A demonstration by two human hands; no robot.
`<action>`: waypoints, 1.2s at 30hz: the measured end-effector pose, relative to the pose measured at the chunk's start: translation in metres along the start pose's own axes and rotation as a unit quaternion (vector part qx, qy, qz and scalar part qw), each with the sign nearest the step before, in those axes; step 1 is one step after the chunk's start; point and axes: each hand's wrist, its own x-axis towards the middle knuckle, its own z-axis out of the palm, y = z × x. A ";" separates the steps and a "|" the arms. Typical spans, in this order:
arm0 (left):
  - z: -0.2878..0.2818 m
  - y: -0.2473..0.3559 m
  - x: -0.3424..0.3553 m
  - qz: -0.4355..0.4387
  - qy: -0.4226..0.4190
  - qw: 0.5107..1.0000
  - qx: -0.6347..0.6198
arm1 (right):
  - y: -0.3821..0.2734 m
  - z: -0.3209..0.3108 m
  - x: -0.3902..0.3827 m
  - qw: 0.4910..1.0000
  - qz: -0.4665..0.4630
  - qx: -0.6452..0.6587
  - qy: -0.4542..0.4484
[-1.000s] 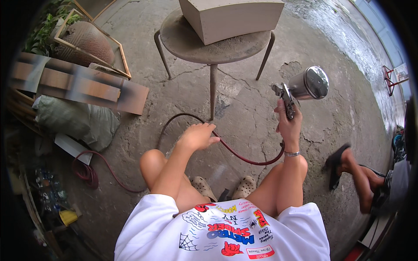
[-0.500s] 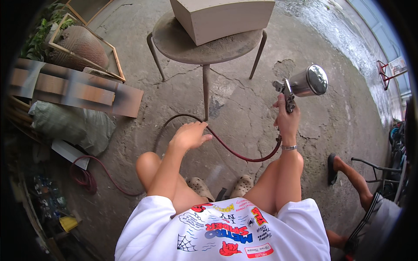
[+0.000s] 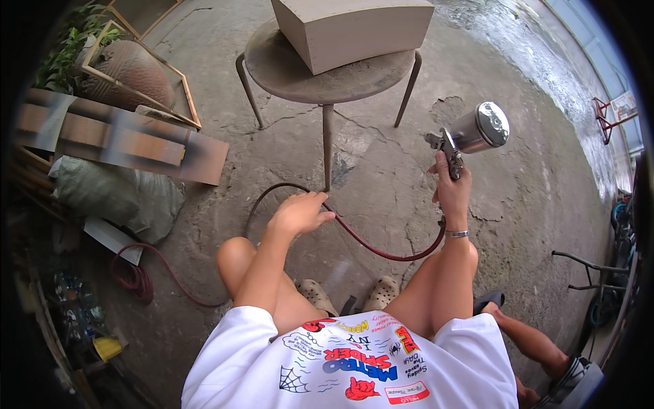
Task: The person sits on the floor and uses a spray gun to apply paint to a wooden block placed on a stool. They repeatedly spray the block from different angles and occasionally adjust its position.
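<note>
The right hand (image 3: 451, 191) is clenched around the handle of a spray gun (image 3: 463, 140), held upright at arm's length over the concrete floor (image 3: 381, 170). The gun's shiny metal cup (image 3: 482, 127) sits on top, tilted to the right, its round lid catching the light. A silver bracelet (image 3: 456, 234) circles the right wrist.

A dark red hose (image 3: 368, 242) leaves the underside of the right hand, sags in a loop toward the floor and rises to the left hand (image 3: 300, 213). The left hand rests over the hose with fingers loosely curled — whether it actually grips the hose cannot be told from this view. Past the left hand the hose arcs on to the left and down across the floor.

Directly ahead stands a round stool (image 3: 327, 71) on thin metal legs; one leg comes down just beyond the left hand. A pale wooden box (image 3: 354, 27) sits on the stool top, well apart from the spray gun.

Below the hands, both bare knees are bent and two beige clogs (image 3: 347, 296) show between them. To the left lie wooden boards (image 3: 116, 140), a grey-green sack (image 3: 109, 194) and a coil of red hose (image 3: 133, 276). At lower right — another person's leg (image 3: 531, 341).
</note>
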 end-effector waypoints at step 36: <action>0.000 -0.006 0.001 -0.012 0.007 1.000 -0.001 | 0.000 0.006 -0.001 1.000 0.025 -0.015 0.007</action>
